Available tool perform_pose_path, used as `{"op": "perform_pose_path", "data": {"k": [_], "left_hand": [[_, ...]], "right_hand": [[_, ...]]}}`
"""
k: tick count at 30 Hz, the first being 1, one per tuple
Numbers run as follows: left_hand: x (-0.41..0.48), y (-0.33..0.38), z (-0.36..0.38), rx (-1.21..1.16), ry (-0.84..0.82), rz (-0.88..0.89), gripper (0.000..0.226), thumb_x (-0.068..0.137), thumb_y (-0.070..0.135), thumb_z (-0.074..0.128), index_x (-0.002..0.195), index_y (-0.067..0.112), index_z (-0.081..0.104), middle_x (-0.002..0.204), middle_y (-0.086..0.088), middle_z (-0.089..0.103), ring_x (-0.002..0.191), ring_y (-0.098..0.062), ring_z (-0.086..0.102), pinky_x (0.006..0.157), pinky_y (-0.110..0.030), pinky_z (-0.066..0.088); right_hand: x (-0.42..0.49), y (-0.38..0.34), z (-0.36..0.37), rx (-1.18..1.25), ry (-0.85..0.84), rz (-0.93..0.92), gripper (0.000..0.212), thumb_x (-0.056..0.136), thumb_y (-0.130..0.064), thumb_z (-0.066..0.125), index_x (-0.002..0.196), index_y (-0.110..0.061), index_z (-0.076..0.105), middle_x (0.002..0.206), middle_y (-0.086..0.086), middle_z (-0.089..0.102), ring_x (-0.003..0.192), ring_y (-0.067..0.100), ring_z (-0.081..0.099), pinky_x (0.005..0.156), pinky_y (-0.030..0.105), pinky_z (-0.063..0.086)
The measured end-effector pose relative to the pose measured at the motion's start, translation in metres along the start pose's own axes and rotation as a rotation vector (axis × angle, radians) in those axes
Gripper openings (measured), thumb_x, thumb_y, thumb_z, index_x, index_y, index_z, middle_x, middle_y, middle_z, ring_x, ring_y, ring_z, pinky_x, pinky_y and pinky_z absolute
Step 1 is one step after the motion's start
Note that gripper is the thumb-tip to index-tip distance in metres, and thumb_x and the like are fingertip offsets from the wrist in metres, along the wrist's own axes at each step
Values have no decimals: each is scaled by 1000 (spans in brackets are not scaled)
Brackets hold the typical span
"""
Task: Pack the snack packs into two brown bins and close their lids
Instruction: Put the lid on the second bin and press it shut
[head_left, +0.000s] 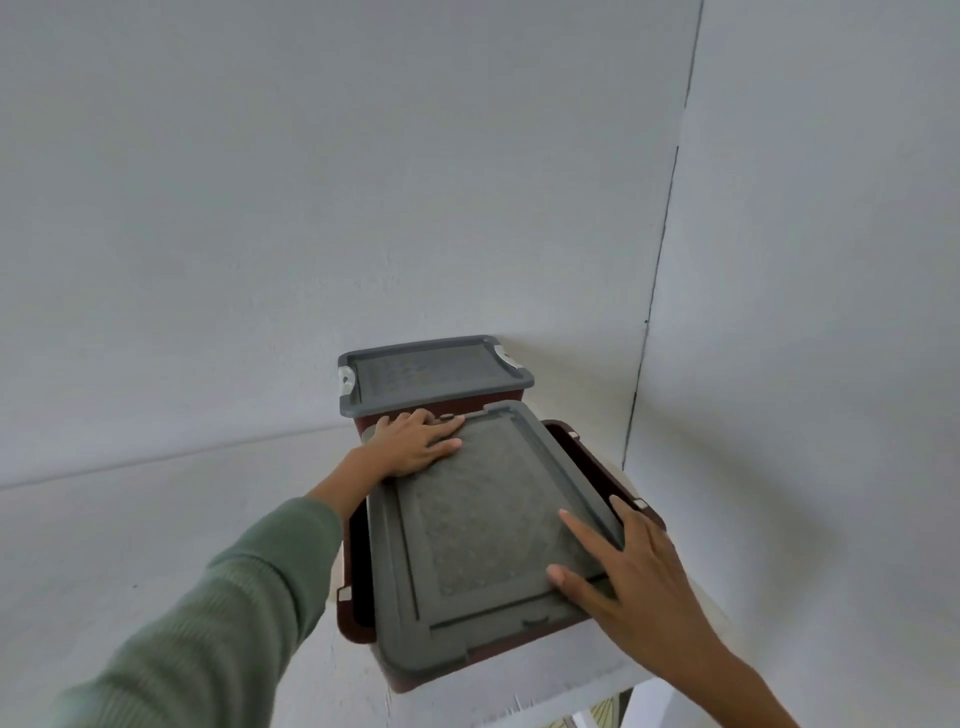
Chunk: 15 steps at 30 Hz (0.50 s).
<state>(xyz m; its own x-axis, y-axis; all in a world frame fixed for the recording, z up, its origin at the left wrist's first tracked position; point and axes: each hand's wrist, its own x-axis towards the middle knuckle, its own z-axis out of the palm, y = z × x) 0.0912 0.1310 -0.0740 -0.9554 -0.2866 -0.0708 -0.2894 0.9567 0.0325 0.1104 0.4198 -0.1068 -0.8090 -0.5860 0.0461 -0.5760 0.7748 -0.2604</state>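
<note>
Two brown bins stand on a white table, one behind the other. On the far bin (387, 422) a grey lid (431, 371) sits flat, with white latches at both ends. The near bin (358, 561) carries a grey lid (483, 540) that lies askew, so the brown rim shows along its left and right sides. My left hand (415, 441) rests flat on the far left corner of this lid, fingers straight. My right hand (618, 566) presses on its near right part with spread, straight fingers. No snack packs show; the bins' insides are hidden.
The white table (156, 545) spreads to the left, and its front right edge (571, 691) runs below the near bin. White walls meet in a corner (654, 291) right behind the bins.
</note>
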Motion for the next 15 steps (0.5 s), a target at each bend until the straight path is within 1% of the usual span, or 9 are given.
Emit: {"op": "perform_pose_path", "data": {"k": [3, 6, 7, 8, 9, 10, 11, 12, 15], "left_hand": [[-2, -8, 4, 14, 34, -11, 50, 94, 58, 22, 142, 47, 19, 139, -6, 39, 130, -25, 34, 108, -44, 27], [-12, -16, 0, 88, 29, -44, 52, 94, 57, 21, 144, 42, 21, 134, -12, 41, 127, -28, 37, 104, -44, 32], [-18, -18, -2, 120, 21, -66, 52, 94, 56, 21, 144, 40, 21, 134, -13, 41, 127, -29, 38, 103, -45, 33], [-24, -19, -3, 148, 12, -90, 53, 95, 55, 21, 144, 37, 22, 134, -14, 41, 127, -29, 37, 102, -45, 34], [-31, -20, -5, 173, 7, -113, 53, 95, 54, 22, 144, 35, 24, 135, -14, 40, 127, -29, 36, 101, -45, 34], [-39, -20, -6, 195, 9, -128, 53, 95, 54, 22, 143, 32, 27, 135, -14, 40, 127, -29, 36, 100, -45, 35], [-47, -20, -6, 216, 15, -137, 53, 95, 53, 23, 142, 29, 31, 135, -14, 40, 126, -29, 37, 99, -44, 37], [-57, -18, -7, 233, 25, -142, 53, 96, 52, 24, 139, 26, 35, 133, -14, 41, 125, -29, 38, 97, -42, 39], [-85, -9, -5, 234, 46, -170, 52, 96, 50, 27, 129, 14, 47, 128, -15, 45, 117, -28, 46, 92, -37, 43]], "right_hand": [[5, 3, 2, -1, 55, 30, 129, 30, -81, -41, 144, -46, 9, 156, -5, 2, 144, 18, 3, 118, 36, 7], [16, 9, 0, -59, 67, 24, 123, 37, -77, -43, 144, -46, 11, 155, -6, 7, 144, 19, 7, 118, 39, 12], [20, 12, -2, -51, 66, 29, 114, 47, -79, -37, 143, -46, 14, 155, -5, 8, 143, 21, 8, 118, 40, 16], [26, 14, -5, -38, 66, 40, 93, 65, -79, -23, 143, -46, 16, 155, -3, 10, 142, 24, 10, 117, 42, 19], [34, 17, -7, -31, 60, 63, 68, 83, -70, -3, 143, -46, 18, 155, 0, 10, 142, 26, 10, 116, 44, 20], [43, 21, -11, -28, 43, 96, 50, 94, -57, 13, 142, -46, 20, 155, 3, 10, 142, 28, 9, 115, 45, 21], [52, 24, -14, -14, 29, 112, 44, 98, -47, 22, 142, -46, 23, 155, 5, 10, 142, 30, 8, 114, 47, 21], [60, 26, -17, 2, 14, 115, 41, 99, -43, 26, 140, -47, 27, 155, 7, 9, 141, 32, 8, 113, 49, 22], [90, 28, -23, 12, -30, 89, 38, 100, -36, 31, 136, -46, 36, 155, 10, 8, 141, 34, 7, 110, 54, 22]]}}
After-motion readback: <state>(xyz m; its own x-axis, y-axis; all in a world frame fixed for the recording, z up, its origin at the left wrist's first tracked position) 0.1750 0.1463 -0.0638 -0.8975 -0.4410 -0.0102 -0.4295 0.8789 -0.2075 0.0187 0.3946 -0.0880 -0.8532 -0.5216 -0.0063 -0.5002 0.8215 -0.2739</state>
